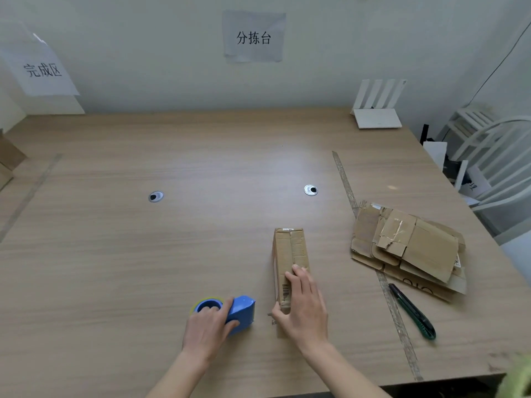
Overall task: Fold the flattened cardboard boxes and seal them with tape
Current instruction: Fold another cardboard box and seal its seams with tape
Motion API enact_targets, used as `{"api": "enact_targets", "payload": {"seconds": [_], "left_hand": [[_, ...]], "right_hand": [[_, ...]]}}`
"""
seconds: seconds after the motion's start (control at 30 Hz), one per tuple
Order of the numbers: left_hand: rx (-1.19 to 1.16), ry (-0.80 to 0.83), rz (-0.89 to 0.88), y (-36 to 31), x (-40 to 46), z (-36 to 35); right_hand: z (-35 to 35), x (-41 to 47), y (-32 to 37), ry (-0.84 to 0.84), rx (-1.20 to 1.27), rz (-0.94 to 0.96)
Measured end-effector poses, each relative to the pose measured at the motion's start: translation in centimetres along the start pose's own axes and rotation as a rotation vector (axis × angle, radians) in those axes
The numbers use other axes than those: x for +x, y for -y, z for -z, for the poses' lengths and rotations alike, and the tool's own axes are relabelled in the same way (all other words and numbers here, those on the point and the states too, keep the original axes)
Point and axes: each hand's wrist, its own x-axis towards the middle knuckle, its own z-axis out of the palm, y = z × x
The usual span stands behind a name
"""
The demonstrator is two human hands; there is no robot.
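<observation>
A wide wooden table (pixel 201 156) filled most of the view, set against a pale wall (pixel 143 53) that carried two paper signs with printed characters, one (pixel 254 37) above the middle of the table and one (pixel 43 70) toward the left corner. A strip of tape (pixel 373 265) ran along the tabletop on the right, a fainter strip (pixel 31 193) lay on the left, and two round cable grommets (pixel 156 196) (pixel 310 190) sat well apart in the middle. Right of the right strip lay a stack of flattened cardboard boxes (pixel 408 248), partly overlapping the strip's far end. A white router (pixel 376 110) stood at the far right corner, and a white chair (pixel 494 168) showed beyond the table's right edge. Near the front, right of centre, a folded cardboard box (pixel 290 254) lay lengthwise away from the person, with a barcode label on its near part. The right hand (pixel 301 305) rested on its near end, fingers laid along the top and thumb against the near left edge, holding it. Just left of it, the left hand (pixel 209 326) gripped a blue tape dispenser (pixel 232 311) resting on the table, fingers curled over the roll and thumb against the body. A dark green utility knife (pixel 413 313) lay beside the right strip, near the stack.
</observation>
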Motion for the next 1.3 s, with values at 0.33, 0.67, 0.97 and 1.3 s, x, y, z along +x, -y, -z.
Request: {"api": "enact_targets", "payload": {"seconds": [0.33,0.67,0.97,1.3], "left_hand": [[0.025,-0.018,0.07,1.2,-2.1,-3.5],[-0.166,-0.35,-0.293,-4.6,0.9,1.2],[-0.334,-0.216,-0.441,-8.7,2.9,0.5],[-0.263,-0.269,-0.551,-8.0,4.6,0.6]], "right_hand": [[0.6,0.4,-0.6,0.044,0.034,0.07],[4.5,2.3,-6.6,0.401,0.119,0.358],[4.1,2.7,-7.1,0.316,0.139,0.429],[7.6,6.2,-8.5,0.474,-0.019,0.631]]}}
